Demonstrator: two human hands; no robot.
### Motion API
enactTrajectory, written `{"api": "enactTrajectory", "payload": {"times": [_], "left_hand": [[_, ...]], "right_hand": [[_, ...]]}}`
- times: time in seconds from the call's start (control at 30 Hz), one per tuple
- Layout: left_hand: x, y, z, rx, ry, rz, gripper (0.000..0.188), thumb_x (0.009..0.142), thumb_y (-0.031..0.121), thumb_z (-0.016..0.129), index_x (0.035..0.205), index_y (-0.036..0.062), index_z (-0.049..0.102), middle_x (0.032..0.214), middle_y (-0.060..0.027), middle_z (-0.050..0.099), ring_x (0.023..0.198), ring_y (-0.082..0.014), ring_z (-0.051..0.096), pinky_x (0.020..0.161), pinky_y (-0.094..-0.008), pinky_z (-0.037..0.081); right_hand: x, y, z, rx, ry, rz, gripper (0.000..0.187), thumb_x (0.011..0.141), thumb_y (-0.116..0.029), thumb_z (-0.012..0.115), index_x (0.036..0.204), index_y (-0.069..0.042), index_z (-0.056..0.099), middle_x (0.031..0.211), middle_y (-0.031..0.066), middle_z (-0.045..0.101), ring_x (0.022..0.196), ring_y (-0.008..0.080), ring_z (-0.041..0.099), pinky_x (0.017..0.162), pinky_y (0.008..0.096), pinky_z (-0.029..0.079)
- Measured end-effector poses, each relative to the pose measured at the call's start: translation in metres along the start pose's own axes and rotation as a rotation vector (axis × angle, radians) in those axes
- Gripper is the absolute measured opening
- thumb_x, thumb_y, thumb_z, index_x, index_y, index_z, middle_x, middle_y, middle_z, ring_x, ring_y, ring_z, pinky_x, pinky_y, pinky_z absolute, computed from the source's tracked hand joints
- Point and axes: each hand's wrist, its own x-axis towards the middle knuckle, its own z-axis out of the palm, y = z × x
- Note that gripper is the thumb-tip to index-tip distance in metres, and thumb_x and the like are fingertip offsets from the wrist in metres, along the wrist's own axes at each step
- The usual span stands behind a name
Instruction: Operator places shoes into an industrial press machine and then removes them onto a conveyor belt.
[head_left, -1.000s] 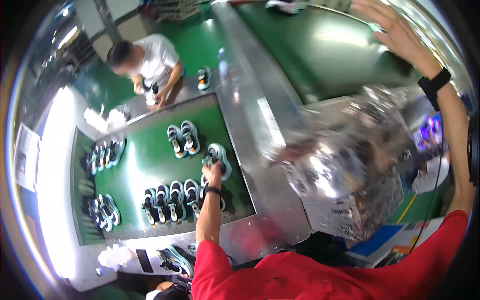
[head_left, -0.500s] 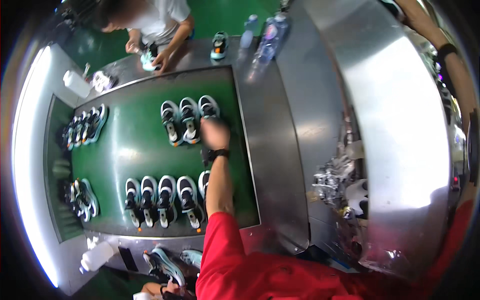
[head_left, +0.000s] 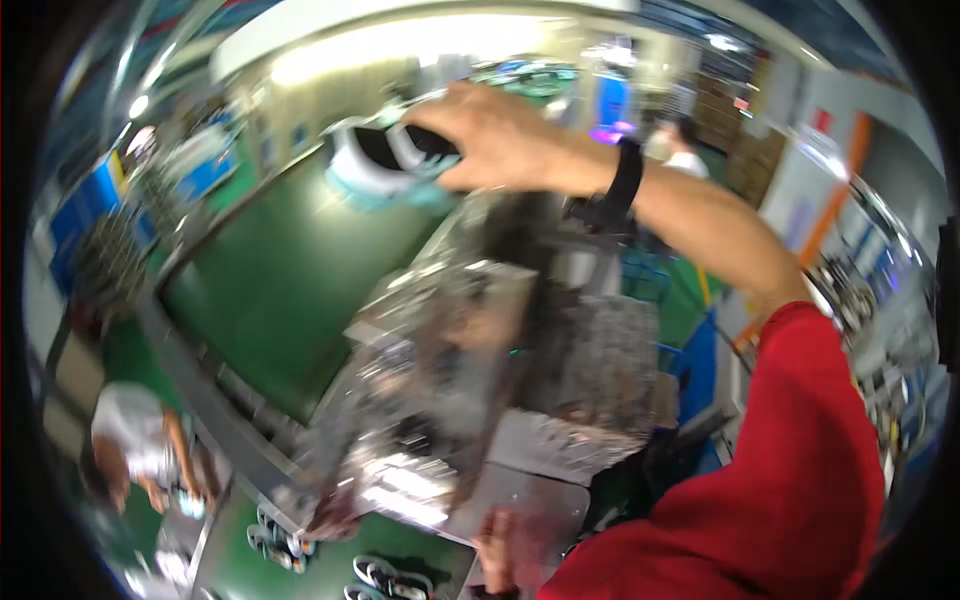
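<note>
Fingers of the right hand (head_left: 490, 140), clamped on one end of a shoe (head_left: 372, 172) above the far green tabletop (head_left: 260, 270), presumably keeping its sole clear; left hand (head_left: 497, 550), near, blurred, finger state I cannot tell.

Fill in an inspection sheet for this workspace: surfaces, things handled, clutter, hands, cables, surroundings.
Surfaces: glossy green panel in a raised frame; green tabletop at the lower edge.
Things handled: black, white and teal shoe, held up, blurred; more shoes on the tabletop.
Clutter: shiny, crumpled wrapping beside the panel; contents unclear.
Hands: right hand grips the held shoe; left hand is low near the metal surface, its grip unclear.
Cables: nothing seen.
Surroundings: co-worker in white at lower left; bright lighting beyond.
</note>
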Motion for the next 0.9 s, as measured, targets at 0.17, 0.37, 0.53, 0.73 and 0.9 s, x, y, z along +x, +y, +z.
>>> {"api": "enactTrajectory", "payload": {"times": [0.17,0.37,0.53,0.73,0.9], "left_hand": [[-0.094,0.05,0.16,-0.127,-0.685,-0.031,0.048,0.093,0.013,0.064,0.133,-0.0075,0.047,0.128,-0.0194,0.057,0.109,-0.031,0.062,0.095,-0.044,0.05],[-0.116,0.081,0.329,-0.013,-0.942,0.439,0.071,0.094,0.047,0.055,0.144,0.0015,0.033,0.139,-0.0175,0.045,0.124,-0.032,0.05,0.099,-0.0465,0.045],[-0.174,-0.01,0.421,-0.08,-1.172,0.071,0.062,0.094,0.032,0.058,0.145,0.0073,0.033,0.134,-0.0179,0.045,0.121,-0.0297,0.049,0.104,-0.0465,0.04],[-0.27,-0.123,0.508,0.21,-1.459,0.211,0.05,0.091,0.004,0.057,0.139,0.0023,0.041,0.125,-0.0186,0.05,0.111,-0.0299,0.056,0.094,-0.0417,0.048],[-0.355,-0.203,0.561,0.566,-1.584,-0.189,0.055,0.096,0.023,0.058,0.142,-0.0004,0.038,0.13,-0.0153,0.053,0.117,-0.0259,0.054,0.097,-0.0378,0.046]], "right_hand": [[-0.146,-0.023,-0.135,0.282,0.08,0.307,0.057,0.062,-0.02,0.076,0.115,-0.005,0.059,0.08,0.0158,0.065,0.07,0.0334,0.064,0.067,0.0412,0.052],[-0.333,-0.076,-0.257,0.526,0.263,0.7,0.049,0.061,-0.021,0.074,0.104,0.0,0.061,0.07,0.0171,0.065,0.063,0.031,0.066,0.062,0.0404,0.051],[-0.482,-0.119,-0.322,0.279,0.28,1.145,0.054,0.067,-0.026,0.073,0.114,-0.005,0.056,0.08,0.018,0.066,0.075,0.0364,0.065,0.068,0.042,0.049],[-0.655,-0.2,-0.381,0.438,0.784,1.509,0.069,0.07,-0.026,0.077,0.129,-0.004,0.049,0.113,0.0121,0.062,0.102,0.0196,0.059,0.084,0.0341,0.05],[-0.756,-0.257,-0.423,0.09,1.08,1.876,0.061,0.069,-0.018,0.08,0.124,-0.007,0.057,0.119,0.0079,0.059,0.114,0.018,0.053,0.1,0.0314,0.042]]}}
